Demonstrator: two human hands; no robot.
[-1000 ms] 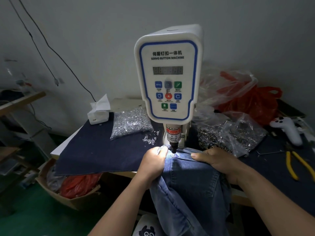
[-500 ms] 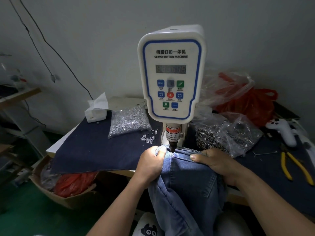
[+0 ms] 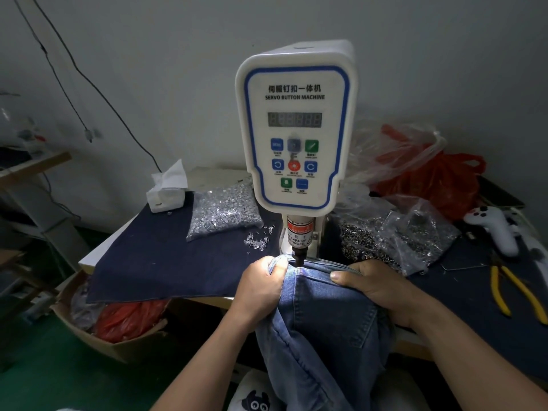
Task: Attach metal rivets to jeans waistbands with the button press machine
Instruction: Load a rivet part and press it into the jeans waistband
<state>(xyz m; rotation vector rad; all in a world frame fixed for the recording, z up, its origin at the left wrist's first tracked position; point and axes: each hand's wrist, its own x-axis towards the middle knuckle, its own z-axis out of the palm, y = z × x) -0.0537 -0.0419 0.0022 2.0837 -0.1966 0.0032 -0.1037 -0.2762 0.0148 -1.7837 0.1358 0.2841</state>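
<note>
Blue denim, the jeans (image 3: pixel 320 336), is lying under the press (image 3: pixel 292 129), its waistband edge right beneath the punch (image 3: pixel 298 256). We are gripping the waistband with our left hand (image 3: pixel 261 287), fingers curled over the fold, and pinching it with our right hand (image 3: pixel 376 287), thumb on top.

The tall white button press machine with a blue-edged panel (image 3: pixel 293 137) stands upright at 12 o'clock. Its dark metal punch tip (image 3: pixel 298 258) points straight down and touches the top edge of the blue denim jeans (image 3: pixel 323 330). The jeans hang down toward 6 o'clock. A clear bag of shiny silver rivets (image 3: pixel 222 209) lies at 10 o'clock, with a few loose silver rivets (image 3: pixel 256 242) beside it.
</note>
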